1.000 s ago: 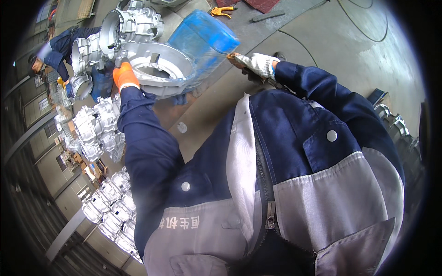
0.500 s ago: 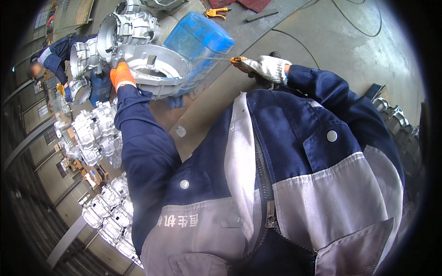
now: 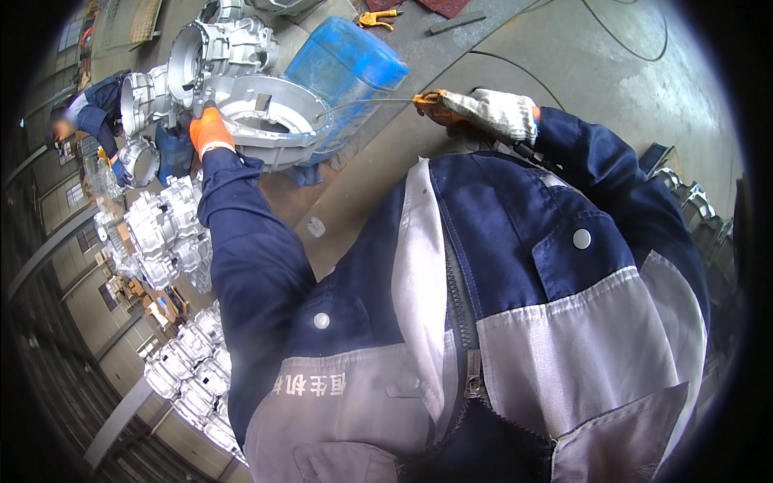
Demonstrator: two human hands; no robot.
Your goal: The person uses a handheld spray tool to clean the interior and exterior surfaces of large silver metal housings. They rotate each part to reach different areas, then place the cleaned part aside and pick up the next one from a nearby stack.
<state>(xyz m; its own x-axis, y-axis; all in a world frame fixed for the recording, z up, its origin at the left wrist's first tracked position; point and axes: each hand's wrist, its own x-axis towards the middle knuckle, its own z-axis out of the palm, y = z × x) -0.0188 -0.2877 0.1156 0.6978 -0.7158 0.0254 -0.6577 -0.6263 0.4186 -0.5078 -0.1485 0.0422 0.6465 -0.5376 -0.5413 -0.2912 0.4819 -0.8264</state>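
A large silver cast-metal housing [image 3: 283,152] with a wide round opening rests against a blue plastic drum. My left hand [image 3: 211,132], in an orange-palmed glove, is closed on the housing's left rim. In a white knit glove with orange, my right hand [image 3: 503,115] grips an orange air blow gun [image 3: 431,103]. The gun's long thin nozzle reaches left over the drum, its tip at the housing's right rim. I cannot tell whether tip and metal touch. Part of the gun's handle is hidden by my fingers.
The blue drum [image 3: 346,56] lies behind the housing. Another orange blow gun [image 3: 378,18] and a dark bar [image 3: 456,26] lie farther back. More silver castings [image 3: 233,47] stand at left, where a co-worker [image 3: 97,109] bends over. Black hose [image 3: 527,68] trails across the floor.
My right hand has shifted a little right and tilted with the blow gun; its nozzle now bows more and its tip shows at the rim. My left hand stays on the housing.
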